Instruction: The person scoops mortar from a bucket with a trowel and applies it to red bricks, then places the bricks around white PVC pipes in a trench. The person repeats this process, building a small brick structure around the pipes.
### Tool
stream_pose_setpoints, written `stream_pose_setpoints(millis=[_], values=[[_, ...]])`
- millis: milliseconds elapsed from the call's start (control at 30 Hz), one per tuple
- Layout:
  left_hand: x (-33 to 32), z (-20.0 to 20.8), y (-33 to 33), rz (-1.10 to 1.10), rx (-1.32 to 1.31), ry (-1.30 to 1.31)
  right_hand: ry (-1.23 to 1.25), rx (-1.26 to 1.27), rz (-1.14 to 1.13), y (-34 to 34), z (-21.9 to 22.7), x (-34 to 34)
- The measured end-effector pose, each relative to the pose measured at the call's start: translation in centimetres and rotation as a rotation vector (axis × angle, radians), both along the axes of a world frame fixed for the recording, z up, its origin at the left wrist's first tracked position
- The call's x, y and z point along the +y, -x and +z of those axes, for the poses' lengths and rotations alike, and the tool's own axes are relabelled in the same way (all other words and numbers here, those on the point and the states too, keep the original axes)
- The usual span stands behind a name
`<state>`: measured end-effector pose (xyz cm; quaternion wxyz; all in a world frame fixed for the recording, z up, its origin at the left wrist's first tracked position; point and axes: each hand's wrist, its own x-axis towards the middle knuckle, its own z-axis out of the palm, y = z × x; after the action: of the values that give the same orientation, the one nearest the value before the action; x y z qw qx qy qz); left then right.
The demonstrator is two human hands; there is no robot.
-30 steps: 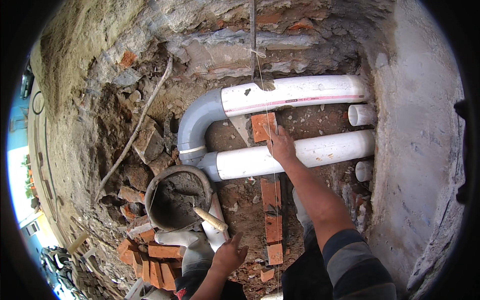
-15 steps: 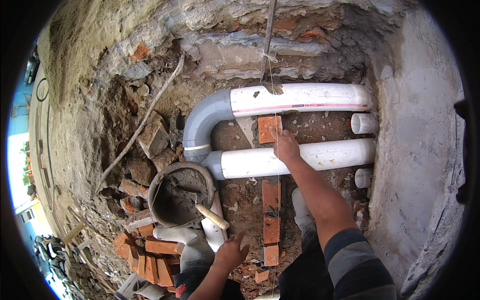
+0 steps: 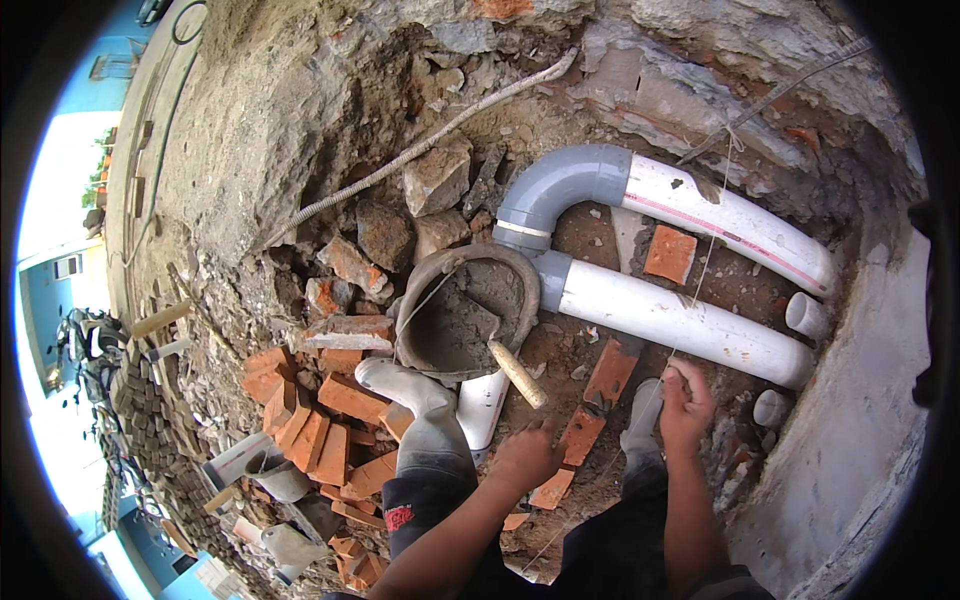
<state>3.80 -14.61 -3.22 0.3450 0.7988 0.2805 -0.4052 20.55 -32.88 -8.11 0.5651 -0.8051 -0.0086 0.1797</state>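
My left hand (image 3: 528,458) hovers beside a row of red bricks (image 3: 582,436), just below the wooden handle of a trowel (image 3: 518,376). Its fingers point away and are mostly hidden by the back of the hand. The trowel's blade rests in grey mortar inside a round bucket (image 3: 408,340), and nobody holds it. My right hand (image 3: 688,408) is raised above my right boot, fingers bent and slightly apart, with nothing visible in them. Close to its fingertips runs a thin taut string (image 3: 706,262). A single red brick (image 3: 670,254) lies between two white pipes (image 3: 690,325).
A grey elbow (image 3: 560,185) joins the pipes. Broken bricks (image 3: 320,440) and rubble (image 3: 385,235) are heaped at left, beside a long stick (image 3: 430,140). Short white pipe stubs (image 3: 806,314) jut out near the concrete wall (image 3: 850,440) at right.
My right hand has drawn back from the brick between the pipes towards me. My left hand stays near the trowel handle. The view has swung leftward and tilted.
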Motion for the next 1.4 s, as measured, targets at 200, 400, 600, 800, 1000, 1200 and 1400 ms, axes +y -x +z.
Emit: stream_pose_setpoints(millis=[200, 400, 600, 800, 1000, 1200, 1400], values=[[5.6, 0.3, 0.7, 0.609, -0.443, -0.223, 0.310, 0.264, 0.883, 6.3, -3.7, 15.0], [10.6, 1.6, 3.6, 0.889, -0.596, -0.542, 0.416, 0.393, 0.898, 8.5, -2.9, 18.4], [13.3, 1.3, 4.4, 0.791, -0.613, -0.411, 0.316, 0.278, 0.901, 5.3, 4.6, 12.5], [13.4, 1.0, 5.1, 0.723, -0.549, -0.391, 0.443, 0.031, 1.016, 3.8, -0.3, 20.6], [13.6, 1.0, 4.3, 0.693, -0.534, -0.341, 0.535, 0.014, 1.188, 5.2, 1.5, 21.3], [14.1, 1.5, 3.9, 0.707, -0.462, -0.329, 0.539, -0.070, 1.197, 1.0, 5.2, 15.7], [13.6, 1.6, 3.9, 0.751, -0.470, -0.312, 0.599, 0.233, 0.856, 3.7, -0.6, 18.8]])
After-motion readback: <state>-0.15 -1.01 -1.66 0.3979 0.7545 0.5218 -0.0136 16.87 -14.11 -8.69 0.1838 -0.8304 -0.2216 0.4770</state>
